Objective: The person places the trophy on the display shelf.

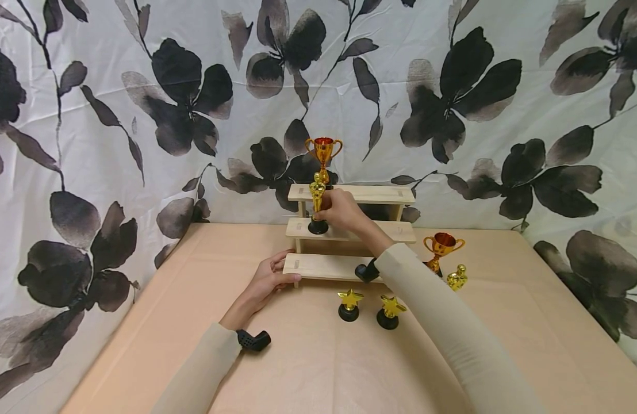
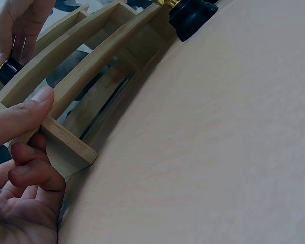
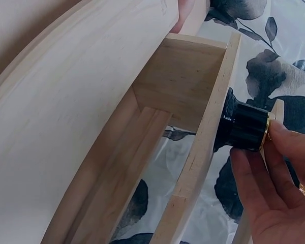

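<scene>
A three-tier wooden step shelf (image 1: 349, 268) stands against the flowered backdrop. My right hand (image 1: 339, 210) grips a gold figure trophy (image 1: 317, 195) whose black base (image 3: 242, 125) sits on the middle step. My left hand (image 1: 269, 279) holds the left end of the bottom step (image 2: 66, 145), thumb on top and fingers curled under. A gold cup trophy (image 1: 323, 152) stands on the top step.
Two gold star trophies (image 1: 349, 303) (image 1: 390, 310) stand on the table in front of the shelf. Another cup trophy (image 1: 441, 248) and a small gold figure (image 1: 456, 278) are to the right. The tan table (image 1: 323, 368) edge runs along the left.
</scene>
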